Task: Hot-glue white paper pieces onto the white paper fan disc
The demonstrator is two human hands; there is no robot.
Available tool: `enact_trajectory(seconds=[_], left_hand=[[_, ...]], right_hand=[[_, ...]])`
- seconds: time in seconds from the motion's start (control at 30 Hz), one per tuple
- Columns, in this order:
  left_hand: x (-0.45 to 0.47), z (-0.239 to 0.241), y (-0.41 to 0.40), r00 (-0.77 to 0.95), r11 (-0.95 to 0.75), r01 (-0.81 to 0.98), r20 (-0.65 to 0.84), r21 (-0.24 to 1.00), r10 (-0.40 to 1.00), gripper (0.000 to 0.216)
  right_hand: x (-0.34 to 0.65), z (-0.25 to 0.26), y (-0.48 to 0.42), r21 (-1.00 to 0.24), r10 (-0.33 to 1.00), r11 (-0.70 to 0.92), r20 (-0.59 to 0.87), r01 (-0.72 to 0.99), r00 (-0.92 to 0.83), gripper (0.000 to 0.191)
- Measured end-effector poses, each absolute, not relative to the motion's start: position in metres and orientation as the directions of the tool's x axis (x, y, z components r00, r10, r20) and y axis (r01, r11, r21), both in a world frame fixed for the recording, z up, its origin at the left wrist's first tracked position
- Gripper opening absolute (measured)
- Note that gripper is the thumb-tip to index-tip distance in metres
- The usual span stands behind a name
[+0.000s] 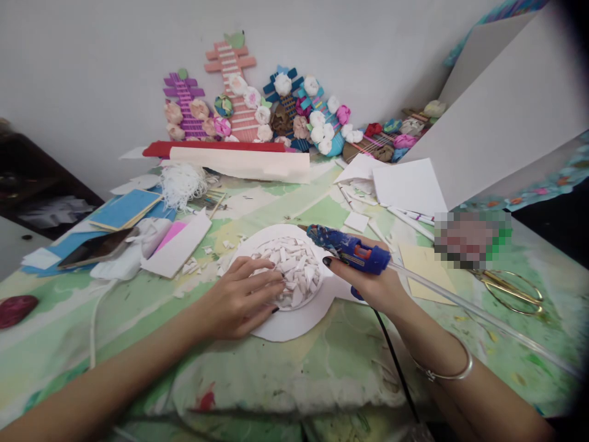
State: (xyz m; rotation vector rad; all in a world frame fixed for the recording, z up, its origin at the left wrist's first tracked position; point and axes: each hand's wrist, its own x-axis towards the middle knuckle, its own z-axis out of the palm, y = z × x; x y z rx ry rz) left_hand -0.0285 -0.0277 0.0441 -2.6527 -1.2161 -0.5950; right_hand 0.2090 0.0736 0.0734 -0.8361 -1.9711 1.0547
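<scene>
A white cutout board (283,328), rounded with a narrower part to the right, lies on the table before me. On it is a round mosaic of small torn white pieces (301,270). My left hand (246,294) lies over its left side, fingers stretched and slightly apart, touching the pieces. My right hand (375,285) is wrapped round a blue glue gun (352,248), its nozzle pointing left above the board's upper edge. A clear glue stick (451,313) runs out of the gun's back. The trigger is mostly hidden by my fingers.
Gold-handled scissors (515,291) and a yellow paper (426,276) lie at right. White sheets (407,187) are behind them. A phone (96,248), blue papers (126,209) and white string (181,184) sit at left. Decorated guitar-shaped crafts (237,101) lean on the wall. A black cord (396,362) trails off the front.
</scene>
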Motion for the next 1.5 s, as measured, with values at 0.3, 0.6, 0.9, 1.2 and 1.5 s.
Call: enact_trajectory(seconds=[0.3,0.6,0.9,1.2,1.5], left_hand=[[-0.028,0.043,-0.027,0.606,-0.656,0.754,0.428,-0.04,0.671,0.033],[-0.026,0.045,-0.025,0.613,-0.671,0.74,0.451,-0.039,0.649,0.032],[-0.023,0.05,-0.022,0.653,-0.694,0.716,0.421,-0.074,0.629,0.026],[-0.029,0.049,-0.018,0.45,-0.665,0.7,0.56,0.262,0.695,0.027],[-0.026,0.057,-0.024,0.099,-0.529,0.637,0.621,0.56,0.777,0.014]], right_hand=[[0.209,0.072,0.073,-0.866,0.805,0.45,0.289,0.217,-0.519,0.019],[0.209,0.071,0.073,-0.865,0.807,0.451,0.29,0.221,-0.514,0.018],[0.208,0.071,0.074,-0.869,0.806,0.452,0.3,0.203,-0.511,0.017],[0.208,0.068,0.074,-0.881,0.821,0.424,0.276,0.211,-0.5,0.02],[0.207,0.068,0.074,-0.876,0.826,0.427,0.277,0.225,-0.491,0.022]])
